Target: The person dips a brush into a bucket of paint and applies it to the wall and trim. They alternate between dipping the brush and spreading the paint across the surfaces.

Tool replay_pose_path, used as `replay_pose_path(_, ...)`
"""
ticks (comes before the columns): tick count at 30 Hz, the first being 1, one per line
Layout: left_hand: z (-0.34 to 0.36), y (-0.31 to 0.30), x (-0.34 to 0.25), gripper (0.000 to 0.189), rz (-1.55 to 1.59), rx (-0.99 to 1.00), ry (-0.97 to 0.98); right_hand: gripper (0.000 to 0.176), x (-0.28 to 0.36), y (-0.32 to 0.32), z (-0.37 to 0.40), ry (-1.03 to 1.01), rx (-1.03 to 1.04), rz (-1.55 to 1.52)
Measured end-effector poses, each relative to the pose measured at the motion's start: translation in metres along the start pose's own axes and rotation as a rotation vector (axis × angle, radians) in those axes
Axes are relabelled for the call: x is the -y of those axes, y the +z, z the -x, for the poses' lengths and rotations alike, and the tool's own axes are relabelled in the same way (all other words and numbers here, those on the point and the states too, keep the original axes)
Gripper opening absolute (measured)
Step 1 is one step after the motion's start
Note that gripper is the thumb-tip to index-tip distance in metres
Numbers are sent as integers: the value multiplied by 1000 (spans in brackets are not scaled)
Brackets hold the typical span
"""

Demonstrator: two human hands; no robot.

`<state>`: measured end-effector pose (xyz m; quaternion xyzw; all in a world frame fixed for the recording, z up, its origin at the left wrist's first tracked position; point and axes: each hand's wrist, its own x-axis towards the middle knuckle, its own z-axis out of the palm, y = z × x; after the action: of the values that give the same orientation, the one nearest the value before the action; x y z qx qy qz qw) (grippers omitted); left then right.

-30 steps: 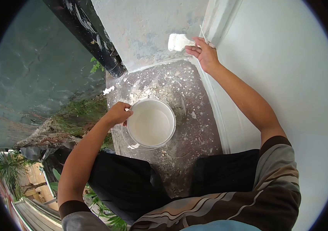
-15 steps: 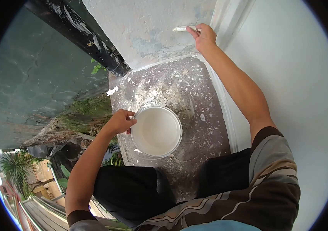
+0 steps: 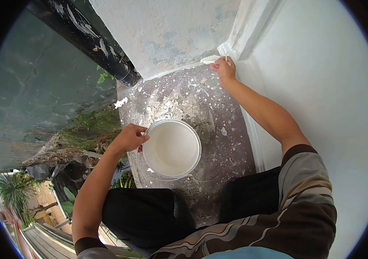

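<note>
A round white bucket (image 3: 172,149) stands on the speckled floor between my knees, with a pale layer inside it. My left hand (image 3: 132,138) grips the bucket's rim at its left side, fingers wrapped over the edge. Farther up, my right hand (image 3: 224,69) is closed round a white, paint-covered tool (image 3: 211,59), probably a brush. The tool lies against the bottom edge of the patchy wall (image 3: 171,34), close to the corner with the white wall on the right. Its handle is mostly hidden by my fingers.
A black pipe (image 3: 93,47) with white smears runs down at the upper left. White flakes (image 3: 173,108) lie on the floor (image 3: 235,146) beyond the bucket. The smooth white wall (image 3: 322,95) rises along the right. Rocks, plants and a lower level show past the ledge on the left.
My right hand has come down the wall with the tool, from the patchy surface to its bottom edge by the corner. My left hand still holds the bucket rim; the view has shifted slightly.
</note>
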<state>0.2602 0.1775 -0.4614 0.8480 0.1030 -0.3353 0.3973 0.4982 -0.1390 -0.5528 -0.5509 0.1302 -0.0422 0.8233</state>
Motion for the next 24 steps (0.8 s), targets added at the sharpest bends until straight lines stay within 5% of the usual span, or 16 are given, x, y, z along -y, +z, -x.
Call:
replay_pose_path(9,-1,-3,3,34,-7,-9,-7,25,-51,3,-76,-11,-135,198)
replay_pose_path(15,-1,-2,3,31,2,-18,-32,30,0,25,-71,156,-161,32)
replay_pose_path(24,3,-1,-6,29,-26,-8,-4,16,135,44,4,-366,417,-143)
